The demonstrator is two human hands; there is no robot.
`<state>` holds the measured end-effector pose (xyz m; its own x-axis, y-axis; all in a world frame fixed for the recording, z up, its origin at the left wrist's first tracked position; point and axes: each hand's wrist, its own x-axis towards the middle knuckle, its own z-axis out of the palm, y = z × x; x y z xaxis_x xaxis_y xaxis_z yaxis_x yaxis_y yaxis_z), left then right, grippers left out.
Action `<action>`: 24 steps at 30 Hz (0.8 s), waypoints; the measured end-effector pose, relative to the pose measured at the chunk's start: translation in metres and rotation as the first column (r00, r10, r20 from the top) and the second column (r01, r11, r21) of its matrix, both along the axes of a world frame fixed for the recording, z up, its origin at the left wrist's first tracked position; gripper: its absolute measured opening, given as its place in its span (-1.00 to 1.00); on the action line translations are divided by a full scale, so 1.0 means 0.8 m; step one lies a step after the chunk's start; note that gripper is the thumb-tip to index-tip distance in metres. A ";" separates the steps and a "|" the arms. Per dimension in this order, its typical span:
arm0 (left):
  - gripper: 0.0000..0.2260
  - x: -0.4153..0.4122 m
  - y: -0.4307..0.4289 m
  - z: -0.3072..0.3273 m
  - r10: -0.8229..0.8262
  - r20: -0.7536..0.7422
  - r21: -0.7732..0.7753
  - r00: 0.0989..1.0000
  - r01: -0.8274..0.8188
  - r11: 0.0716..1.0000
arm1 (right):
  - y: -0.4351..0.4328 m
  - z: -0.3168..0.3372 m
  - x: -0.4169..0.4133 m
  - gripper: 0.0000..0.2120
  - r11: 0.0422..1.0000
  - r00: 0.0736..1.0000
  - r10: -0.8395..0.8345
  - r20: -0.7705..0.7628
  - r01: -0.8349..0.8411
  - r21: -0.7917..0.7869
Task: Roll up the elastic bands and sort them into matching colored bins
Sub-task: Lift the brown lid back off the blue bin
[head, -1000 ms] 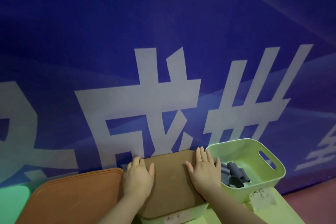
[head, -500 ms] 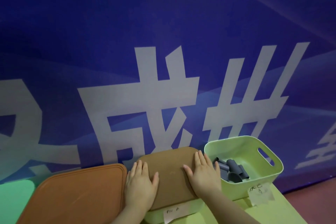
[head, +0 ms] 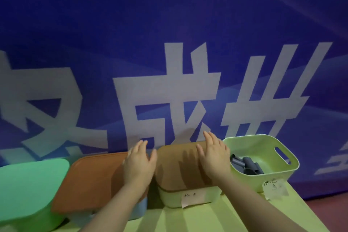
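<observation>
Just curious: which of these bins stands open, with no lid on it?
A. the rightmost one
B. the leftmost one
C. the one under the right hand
A: the rightmost bin has no lid, and grey rolls show inside it, while the other bins are covered.

deep blue banner wall [head: 169,15] fills the background, printed with large pale characters [head: 167,96]. yellow-green tabletop [head: 216,218] in front. strip of dark red floor [head: 331,211] at lower right; dim, bluish light.
</observation>
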<state>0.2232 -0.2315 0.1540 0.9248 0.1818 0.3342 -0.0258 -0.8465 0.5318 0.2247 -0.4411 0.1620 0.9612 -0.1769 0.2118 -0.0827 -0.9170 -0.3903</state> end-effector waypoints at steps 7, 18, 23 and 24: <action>-0.41 -0.064 0.143 0.081 0.134 0.229 -0.002 0.964 -0.137 0.991 | 0.138 0.068 -0.026 -0.49 0.978 0.965 0.207 0.162 -0.211 0.006; -0.42 -0.254 0.472 0.114 0.520 0.266 -0.036 0.812 -0.531 0.847 | 0.508 0.085 -0.106 -0.52 0.817 0.803 0.565 0.188 -0.577 0.012; -0.48 -0.340 0.606 0.102 0.643 0.211 -0.071 0.736 -0.645 0.761 | 0.671 0.065 -0.154 -0.55 0.717 0.709 0.683 0.175 -0.696 0.022; -0.52 -0.362 0.632 0.095 0.665 0.183 -0.069 0.725 -0.665 0.744 | 0.706 0.057 -0.166 -0.56 0.687 0.680 0.715 0.162 -0.727 0.015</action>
